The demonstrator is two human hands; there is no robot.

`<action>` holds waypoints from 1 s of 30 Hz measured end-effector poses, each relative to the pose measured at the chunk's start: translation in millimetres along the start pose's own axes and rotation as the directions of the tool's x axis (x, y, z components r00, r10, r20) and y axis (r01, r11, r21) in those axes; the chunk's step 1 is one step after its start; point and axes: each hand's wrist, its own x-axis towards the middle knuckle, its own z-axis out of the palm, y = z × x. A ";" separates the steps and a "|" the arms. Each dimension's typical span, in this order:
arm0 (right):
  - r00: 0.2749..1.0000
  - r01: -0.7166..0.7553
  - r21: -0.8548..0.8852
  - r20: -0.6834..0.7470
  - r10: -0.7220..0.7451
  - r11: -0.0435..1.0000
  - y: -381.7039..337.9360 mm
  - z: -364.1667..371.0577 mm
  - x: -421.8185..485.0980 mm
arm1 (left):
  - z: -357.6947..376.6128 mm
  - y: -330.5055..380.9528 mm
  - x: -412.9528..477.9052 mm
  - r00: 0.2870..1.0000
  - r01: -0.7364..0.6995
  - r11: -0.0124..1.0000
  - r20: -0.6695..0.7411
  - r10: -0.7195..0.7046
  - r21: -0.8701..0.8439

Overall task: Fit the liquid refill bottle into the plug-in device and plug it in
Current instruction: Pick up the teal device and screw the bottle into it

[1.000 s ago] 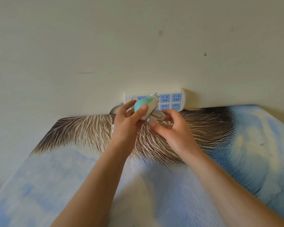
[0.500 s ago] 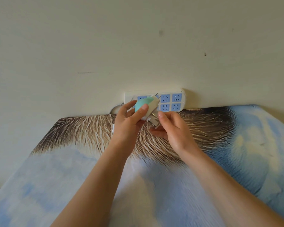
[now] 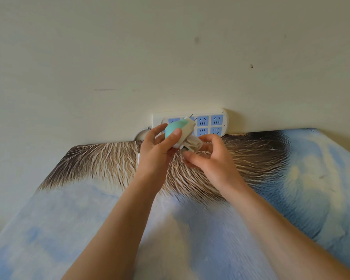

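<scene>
I see my left hand (image 3: 155,154) closed around the device (image 3: 179,131), thumb pressed on its teal front and the other fingers curled behind its white body, holding it tilted in the air just in front of the power strip (image 3: 190,122). Two metal prongs stick up from the device's top edge, over the strip's blue sockets but not in them. The clear bottle (image 3: 194,144) juts out of the device's lower end, slanting down to my right; how deep it sits inside I cannot tell. My right hand (image 3: 212,160) is cupped round the bottle, thumb and fingertips pinching its sides, the palm turned away from me. The strip is fixed flat on the cream wall (image 3: 170,57), its right-hand sockets unobstructed, its left ones hidden behind the device and my left hand. Below both hands lies a cloth (image 3: 190,229) printed in blue, white and brown fur, running up to the wall.
</scene>
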 end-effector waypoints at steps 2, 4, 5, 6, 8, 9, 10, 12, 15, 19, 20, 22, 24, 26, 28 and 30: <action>1.000 0.004 0.031 0.005 -0.004 1.000 0.8 0.1 0.7 | 0.3 0.1 -0.1 1.000 0.001 1.000 -0.002 -0.001 0.005; 1.000 0.001 0.075 0.018 -0.002 0.997 1.5 0.2 1.3 | 0.5 0.3 0.0 1.000 0.001 1.000 -0.003 -0.001 0.009; 1.000 -0.001 0.081 0.024 -0.001 0.997 1.8 0.5 1.8 | 0.6 0.6 -0.1 1.000 0.000 1.000 -0.003 0.000 0.011; 1.000 -0.002 0.082 0.030 0.000 0.997 2.1 0.6 1.9 | 0.7 0.9 -0.2 1.000 0.000 1.000 -0.003 0.000 0.012; 0.999 -0.003 0.075 0.045 0.000 0.997 2.8 0.9 2.2 | 0.9 1.3 -0.9 1.000 0.001 1.000 -0.005 -0.001 0.010; 0.999 -0.005 0.071 0.051 0.002 0.997 2.9 1.1 2.3 | 0.9 1.5 -1.1 1.000 0.001 1.000 -0.007 -0.001 0.008; 0.999 -0.008 0.068 0.053 0.004 0.998 2.9 0.9 2.4 | 0.7 1.5 -1.4 1.000 0.002 1.000 -0.008 -0.001 0.008; 0.999 -0.011 0.059 0.052 0.008 0.998 3.0 0.7 2.5 | 0.6 1.4 -1.6 1.000 0.003 1.000 -0.003 -0.003 0.014; 0.999 -0.012 0.052 0.047 0.010 0.999 3.4 0.4 2.3 | 0.9 1.2 -2.2 1.000 0.003 1.000 0.004 -0.003 0.024; 0.999 -0.002 0.079 0.049 -0.002 0.997 1.8 -0.6 1.1 | 0.0 1.9 -1.5 1.000 0.002 1.000 0.000 -0.002 0.017; 0.999 0.013 0.053 0.050 -0.016 0.999 1.5 -0.7 0.5 | 0.1 2.2 -1.4 1.000 0.002 1.000 -0.001 -0.002 0.015; 0.999 0.039 -0.083 0.030 -0.037 0.996 0.9 -1.0 -1.1 | 0.3 2.0 -1.5 1.000 0.004 1.000 -0.003 -0.004 0.014; 0.998 0.058 -0.159 0.001 -0.058 0.986 0.6 -1.6 -1.9 | 0.5 1.5 -2.0 1.000 0.010 1.000 -0.003 -0.010 0.014; 0.996 0.089 -0.172 -0.014 -0.093 0.981 1.2 -3.0 -1.7 | 0.4 1.5 -2.0 1.000 0.019 1.000 0.012 -0.019 0.013; 0.992 0.120 -0.211 -0.019 -0.127 0.970 1.9 -3.7 -1.1 | 0.1 1.8 -1.0 0.998 0.037 0.999 0.055 -0.038 0.021; 0.989 0.140 -0.237 -0.014 -0.147 0.961 2.3 -3.4 -1.1 | 0.4 1.5 -0.9 0.995 0.055 0.998 0.085 -0.056 0.020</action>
